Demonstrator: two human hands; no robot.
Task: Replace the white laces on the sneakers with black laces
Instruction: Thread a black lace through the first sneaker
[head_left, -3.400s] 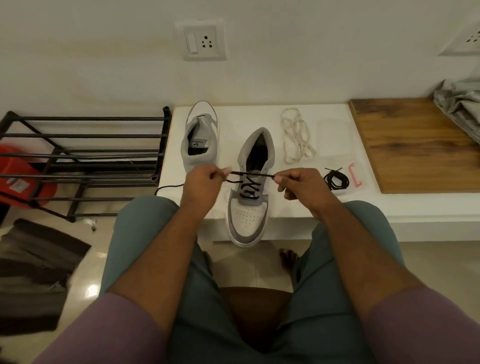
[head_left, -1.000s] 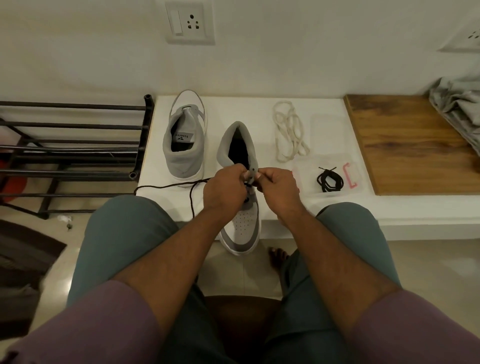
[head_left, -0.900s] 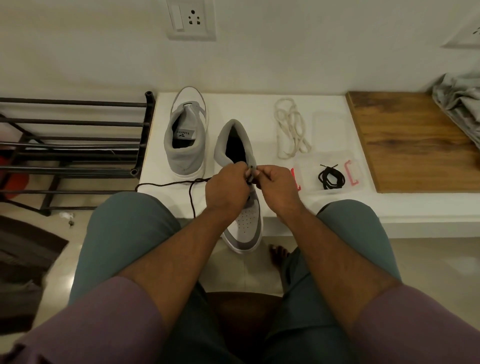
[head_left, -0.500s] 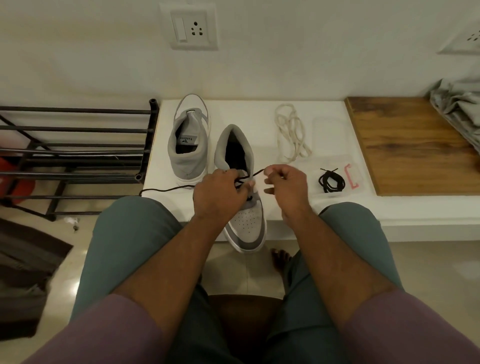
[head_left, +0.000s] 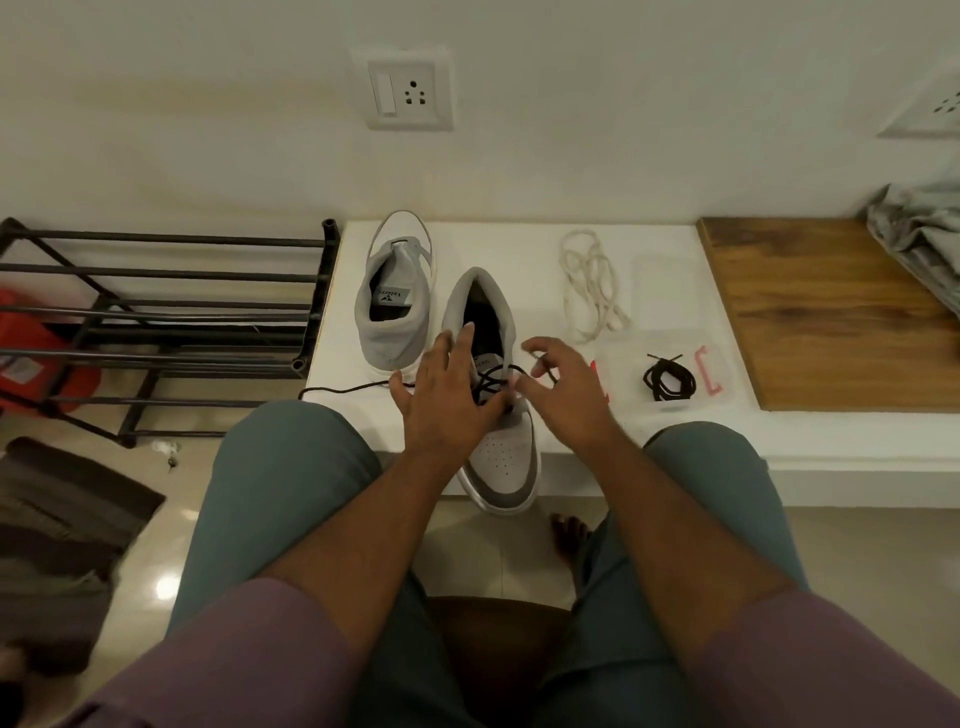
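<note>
Partly, the sneaker (head_left: 503, 447) on the ledge (head_left: 649, 431) is hidden by the spread-fingered left hand (head_left: 448, 397), while the black lace (head_left: 496, 375) is blurred near the loosely open right hand (head_left: 563, 394), contact not discernible.

dim warm light | glare spot on floor (head_left: 167, 588) | hands slightly motion-blurred | wide-angle bending at edges

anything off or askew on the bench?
Two things. The near sneaker sits with its toe hanging past the white bench edge. One end of its black lace trails off the bench's left edge. No damage or spills visible.
</note>
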